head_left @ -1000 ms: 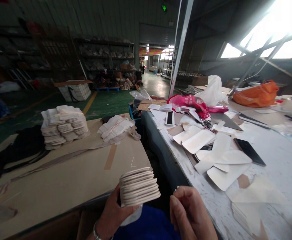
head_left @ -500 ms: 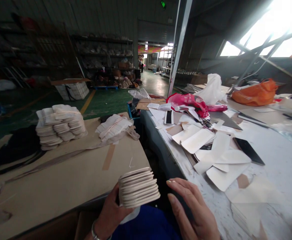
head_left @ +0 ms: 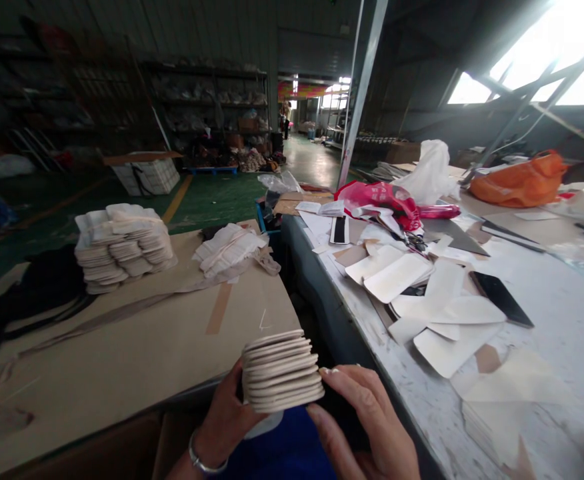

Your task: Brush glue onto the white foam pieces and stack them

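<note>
— Left hand (head_left: 235, 408): holding what?

— Grips a stack of pale pads (head_left: 283, 375), curled round its left side, thumb low in front. Wears a silver bracelet (head_left: 205, 461) at the wrist.

— And right hand (head_left: 372, 415)?

— Spread, thumb and forefinger well apart, just beside the stack's right end. Cannot tell whether touching.

— Below, between both?

— Blue cloth (head_left: 279, 457).

— Out to either side?

— Left of left hand, a brown tabletop (head_left: 167, 360). Right of right hand, a white tabletop (head_left: 567, 280), bearing thin pale sheets (head_left: 505, 420) nearest, then a black phone (head_left: 502, 299) and loose white pieces (head_left: 397, 277).

— Farther off?

— Beyond left hand, crumpled pale cloth (head_left: 229, 252); left of that, layered pale pieces (head_left: 127, 250) in piles. Beyond right hand, a pink bag (head_left: 379, 198); well to the right, an orange bag (head_left: 519, 181).

— And farthest?

— Ahead of left hand, on a green floor (head_left: 207, 200), a white box (head_left: 148, 177), then dark shelves (head_left: 212, 103). Ahead of both hands, deep in the passage, a person (head_left: 287, 121), too small to make out.
</note>
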Action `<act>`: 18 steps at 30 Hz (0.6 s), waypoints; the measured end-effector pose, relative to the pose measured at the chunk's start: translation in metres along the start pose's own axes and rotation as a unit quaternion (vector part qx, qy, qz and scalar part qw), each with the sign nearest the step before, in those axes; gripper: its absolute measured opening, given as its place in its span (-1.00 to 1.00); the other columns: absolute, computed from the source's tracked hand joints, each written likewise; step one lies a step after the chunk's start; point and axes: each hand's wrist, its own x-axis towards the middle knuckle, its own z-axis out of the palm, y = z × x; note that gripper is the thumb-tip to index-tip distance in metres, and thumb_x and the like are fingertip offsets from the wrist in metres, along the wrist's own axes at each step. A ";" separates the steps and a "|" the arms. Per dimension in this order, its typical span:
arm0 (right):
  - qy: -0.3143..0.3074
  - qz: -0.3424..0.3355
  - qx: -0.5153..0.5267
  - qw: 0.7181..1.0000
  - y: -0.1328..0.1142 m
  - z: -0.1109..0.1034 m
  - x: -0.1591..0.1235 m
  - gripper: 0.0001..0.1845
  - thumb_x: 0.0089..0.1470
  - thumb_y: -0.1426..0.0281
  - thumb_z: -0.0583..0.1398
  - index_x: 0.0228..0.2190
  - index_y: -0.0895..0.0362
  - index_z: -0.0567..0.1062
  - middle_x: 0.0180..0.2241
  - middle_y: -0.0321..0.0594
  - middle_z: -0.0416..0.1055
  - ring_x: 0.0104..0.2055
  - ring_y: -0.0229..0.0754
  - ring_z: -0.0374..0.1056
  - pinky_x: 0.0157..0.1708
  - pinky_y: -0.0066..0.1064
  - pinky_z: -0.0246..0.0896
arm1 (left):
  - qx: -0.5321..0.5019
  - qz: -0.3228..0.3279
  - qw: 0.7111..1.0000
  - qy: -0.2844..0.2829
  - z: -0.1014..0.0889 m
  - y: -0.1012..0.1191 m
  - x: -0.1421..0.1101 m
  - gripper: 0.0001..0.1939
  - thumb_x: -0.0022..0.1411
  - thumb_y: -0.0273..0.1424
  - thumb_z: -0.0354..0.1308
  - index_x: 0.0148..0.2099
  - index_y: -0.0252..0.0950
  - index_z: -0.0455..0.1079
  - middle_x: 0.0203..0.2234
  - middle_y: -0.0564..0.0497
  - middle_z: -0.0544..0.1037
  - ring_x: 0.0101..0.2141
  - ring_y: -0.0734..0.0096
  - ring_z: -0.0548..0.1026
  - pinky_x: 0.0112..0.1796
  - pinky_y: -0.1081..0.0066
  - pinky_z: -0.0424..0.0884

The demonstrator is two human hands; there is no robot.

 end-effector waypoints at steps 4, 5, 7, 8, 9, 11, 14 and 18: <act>0.019 0.048 0.032 0.998 -0.004 0.005 -0.005 -0.68 0.10 0.46 0.19 -0.09 0.05 0.33 -0.20 -0.15 0.33 -0.17 -0.15 0.31 -0.21 -0.37 0.31 | -0.062 -0.047 0.996 -0.034 -0.001 0.006 0.000 -0.32 -0.16 -0.19 0.29 0.04 -0.34 0.32 0.03 -0.24 0.44 0.02 -0.01 0.39 0.08 0.06 0.25; 0.021 0.054 0.040 0.998 -0.005 0.007 -0.006 -0.69 0.10 0.47 0.19 -0.09 0.05 0.33 -0.20 -0.14 0.32 -0.17 -0.15 0.31 -0.22 -0.36 0.31 | -0.065 -0.047 0.996 -0.035 -0.001 0.006 0.000 -0.30 -0.17 -0.19 0.30 0.05 -0.34 0.31 0.03 -0.25 0.43 0.03 -0.03 0.38 0.09 0.05 0.24; 0.024 0.059 0.048 0.997 -0.005 0.008 -0.008 -0.69 0.09 0.48 0.19 -0.10 0.05 0.34 -0.19 -0.13 0.32 -0.19 -0.15 0.30 -0.25 -0.36 0.32 | -0.072 -0.034 0.996 -0.045 -0.002 0.004 0.000 -0.28 -0.16 -0.20 0.31 0.07 -0.32 0.28 0.06 -0.23 0.41 0.05 -0.01 0.36 0.10 0.08 0.24; 0.026 0.059 0.050 0.997 -0.004 0.008 -0.008 -0.69 0.08 0.48 0.19 -0.10 0.05 0.34 -0.19 -0.13 0.32 -0.21 -0.16 0.31 -0.27 -0.37 0.33 | -0.076 -0.025 0.995 -0.054 -0.002 0.002 0.001 -0.28 -0.14 -0.21 0.31 0.09 -0.31 0.27 0.07 -0.21 0.40 0.06 0.01 0.35 0.10 0.10 0.24; 0.028 0.056 0.049 0.997 -0.004 0.007 -0.008 -0.69 0.07 0.49 0.19 -0.11 0.05 0.35 -0.19 -0.13 0.33 -0.22 -0.17 0.32 -0.28 -0.38 0.34 | -0.077 -0.018 0.995 -0.065 -0.001 0.000 0.001 -0.29 -0.12 -0.23 0.31 0.10 -0.30 0.25 0.08 -0.19 0.39 0.07 0.03 0.34 0.10 0.13 0.25; 0.021 0.038 0.044 0.998 -0.001 0.006 -0.006 -0.67 0.05 0.50 0.21 -0.12 0.06 0.35 -0.19 -0.13 0.35 -0.22 -0.16 0.34 -0.30 -0.40 0.36 | -0.077 -0.011 0.995 -0.063 0.000 -0.002 0.002 -0.31 -0.10 -0.22 0.30 0.10 -0.29 0.26 0.07 -0.17 0.41 0.06 0.04 0.36 0.09 0.14 0.26; -0.003 -0.006 0.042 0.999 0.002 0.004 -0.004 -0.61 0.03 0.52 0.22 -0.08 0.07 0.31 -0.18 -0.12 0.38 -0.20 -0.15 0.35 -0.32 -0.41 0.38 | -0.087 -0.011 0.995 -0.036 0.002 -0.001 0.002 -0.34 -0.09 -0.15 0.27 0.07 -0.28 0.30 0.01 -0.17 0.46 0.03 0.03 0.38 0.08 0.12 0.27; 0.005 0.023 0.063 0.998 -0.003 0.005 -0.003 -0.60 0.03 0.42 0.25 -0.07 0.04 0.31 -0.21 -0.17 0.42 -0.29 -0.18 0.37 -0.34 -0.39 0.38 | -0.098 -0.006 0.995 -0.025 0.000 0.009 0.004 -0.38 -0.14 -0.09 0.26 -0.03 -0.28 0.37 -0.06 -0.15 0.52 -0.02 0.04 0.43 0.03 0.18 0.34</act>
